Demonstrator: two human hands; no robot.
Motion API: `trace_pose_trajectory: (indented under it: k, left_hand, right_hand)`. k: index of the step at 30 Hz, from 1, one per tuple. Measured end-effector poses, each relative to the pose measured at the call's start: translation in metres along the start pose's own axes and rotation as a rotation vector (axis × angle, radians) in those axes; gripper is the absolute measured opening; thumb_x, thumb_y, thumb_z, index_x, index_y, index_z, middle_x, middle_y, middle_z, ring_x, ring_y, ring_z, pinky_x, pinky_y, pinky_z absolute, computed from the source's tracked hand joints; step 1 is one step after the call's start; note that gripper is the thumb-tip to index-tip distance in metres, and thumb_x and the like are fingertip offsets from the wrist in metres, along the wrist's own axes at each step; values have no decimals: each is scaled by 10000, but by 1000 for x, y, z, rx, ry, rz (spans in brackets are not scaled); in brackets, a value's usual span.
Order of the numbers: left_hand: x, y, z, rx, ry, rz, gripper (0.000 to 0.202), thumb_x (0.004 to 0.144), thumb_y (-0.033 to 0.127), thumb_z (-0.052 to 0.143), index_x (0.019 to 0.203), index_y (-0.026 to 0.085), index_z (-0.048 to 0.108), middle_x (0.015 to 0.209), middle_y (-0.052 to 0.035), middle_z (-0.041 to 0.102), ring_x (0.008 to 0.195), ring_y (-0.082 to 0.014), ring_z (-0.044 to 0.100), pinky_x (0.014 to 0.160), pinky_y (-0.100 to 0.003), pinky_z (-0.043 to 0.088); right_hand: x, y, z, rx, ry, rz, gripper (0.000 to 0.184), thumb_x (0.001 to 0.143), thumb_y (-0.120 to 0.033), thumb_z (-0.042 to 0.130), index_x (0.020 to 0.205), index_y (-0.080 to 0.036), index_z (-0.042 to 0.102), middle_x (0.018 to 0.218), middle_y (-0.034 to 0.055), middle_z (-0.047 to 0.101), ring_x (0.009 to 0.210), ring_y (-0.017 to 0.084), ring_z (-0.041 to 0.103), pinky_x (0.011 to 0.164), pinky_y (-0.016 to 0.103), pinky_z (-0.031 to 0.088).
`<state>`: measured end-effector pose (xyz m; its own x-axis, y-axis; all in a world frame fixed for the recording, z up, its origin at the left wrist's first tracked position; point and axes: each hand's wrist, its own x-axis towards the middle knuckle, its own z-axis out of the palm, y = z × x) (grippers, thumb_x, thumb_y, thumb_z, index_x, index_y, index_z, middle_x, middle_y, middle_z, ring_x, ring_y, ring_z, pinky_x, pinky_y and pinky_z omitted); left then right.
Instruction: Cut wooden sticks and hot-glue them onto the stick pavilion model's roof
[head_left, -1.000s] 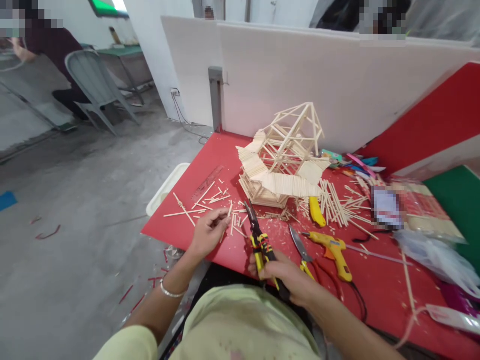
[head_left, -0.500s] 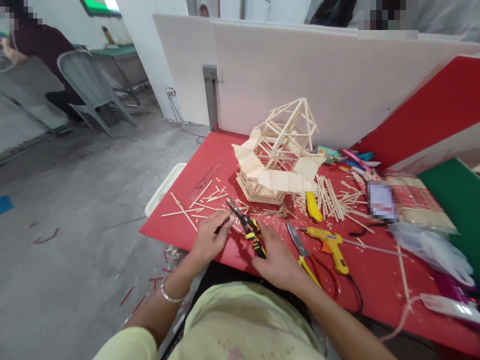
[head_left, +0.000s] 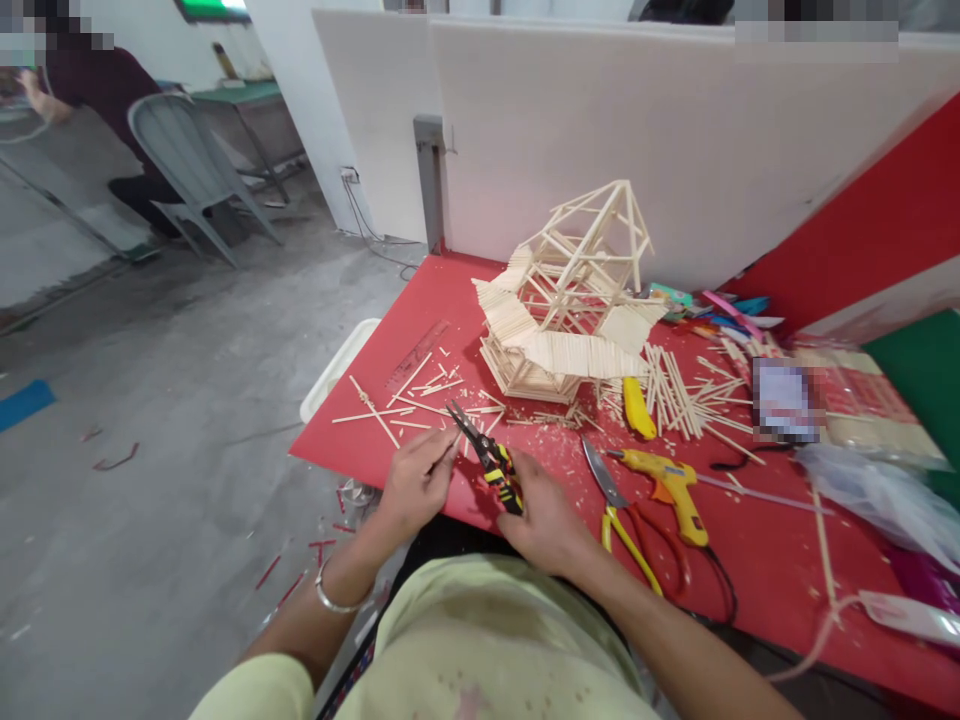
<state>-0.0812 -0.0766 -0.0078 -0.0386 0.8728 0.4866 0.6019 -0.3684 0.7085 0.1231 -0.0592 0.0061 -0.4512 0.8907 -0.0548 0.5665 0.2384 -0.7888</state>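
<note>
My right hand [head_left: 544,510] grips a pair of snips [head_left: 487,458] with black and yellow handles, the dark jaws pointing up and left over the red tabletop [head_left: 330,440]. Just left of the jaws, my left hand [head_left: 416,478] is closed in a pinch on a thin wooden stick [head_left: 455,441], of which only a short end shows. Loose cut sticks [head_left: 424,404] lie beyond my left hand. Farther back stands a model built of wooden sticks [head_left: 585,350], with a flat slatted rim and an open pointed frame on top.
Right of my hands lie red-and-yellow-handled scissors [head_left: 604,475], a yellow glue gun [head_left: 664,480] and a yellow cutter [head_left: 637,410]. More sticks [head_left: 671,395] and a plastic bag [head_left: 885,500] are on the right. White boards [head_left: 600,130] stand behind the table. A person [head_left: 97,90] sits far left.
The view has shifted slightly, moving the table's contents a little right and up in the picture. Both hands stay close together, the snips still in my right hand.
</note>
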Motion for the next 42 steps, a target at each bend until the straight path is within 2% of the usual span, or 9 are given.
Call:
trace_pose_trajectory:
  k: [4, 11, 14, 17, 22, 27, 35, 39, 42]
  left_hand:
    - [-6, -2, -5, -71, -17, -155, 282, 908, 215, 571, 1150, 194, 714, 1078, -102, 751, 985, -215, 692, 906, -333, 533]
    - [-2, -7, -8, -497, 31, -613, 230, 821, 358, 708, 930, 156, 696, 689, -18, 675, 532, -97, 557, 516, -206, 451]
    - [18, 10, -2, -644, 10, -610, 222, 795, 360, 745, 832, 154, 672, 600, 27, 594, 456, -48, 439, 455, -177, 352]
    - [56, 42, 8, -726, -23, -568, 235, 777, 367, 761, 817, 155, 667, 578, 42, 550, 455, -41, 406, 438, -176, 305]
    - [125, 100, 30, -810, -64, -437, 307, 687, 391, 825, 796, 150, 670, 571, 53, 521, 455, -35, 355, 435, -196, 267]
    - [169, 135, 51, -856, -82, -366, 307, 683, 386, 821, 748, 145, 642, 547, 66, 474, 440, -28, 323, 419, -200, 226]
    - [167, 157, 69, -776, -112, -423, 336, 615, 397, 837, 693, 151, 623, 500, 72, 465, 398, -24, 310, 387, -198, 202]
    - [153, 153, 71, -725, -150, -450, 285, 628, 346, 828, 679, 160, 618, 487, 67, 478, 376, -29, 325, 369, -199, 218]
    - [152, 137, 78, -737, -114, -462, 211, 665, 278, 803, 732, 161, 641, 558, 39, 565, 377, -26, 345, 355, -196, 208]
  right_hand:
    - [4, 9, 9, -33, 27, 31, 302, 722, -140, 560, 1014, -217, 573, 789, 8, 670, 672, 174, 585, 609, 250, 399]
    - [-17, 31, -12, -389, 123, 49, 574, 738, -248, 626, 1303, -205, 537, 1086, 128, 682, 947, 283, 640, 774, 360, 487]
    - [-29, 35, -21, -572, 195, 86, 623, 743, -359, 673, 1304, -115, 554, 1124, 197, 652, 1016, 355, 624, 847, 457, 493]
    - [-31, 27, -37, -527, 327, -53, 607, 755, -484, 704, 1243, -135, 609, 1194, 193, 632, 1100, 366, 591, 925, 506, 471]
    - [-11, -15, -92, -98, 528, -238, 237, 881, -410, 626, 1028, -238, 697, 879, 36, 699, 777, 169, 631, 735, 305, 504]
    - [25, -44, -140, 67, 639, -279, 219, 865, -407, 633, 906, -213, 727, 716, 6, 658, 609, 124, 551, 603, 259, 438]
    - [41, -33, -152, 156, 649, -311, 208, 870, -336, 601, 757, -202, 712, 675, -5, 629, 604, 111, 533, 601, 241, 425]
    - [5, 15, -151, 192, 562, -225, 215, 906, -358, 577, 982, -247, 745, 921, 27, 732, 837, 164, 642, 790, 292, 500]
    - [-32, 57, -153, 296, 666, 54, 287, 911, -396, 566, 1094, -239, 720, 971, 42, 739, 844, 176, 659, 768, 309, 523]
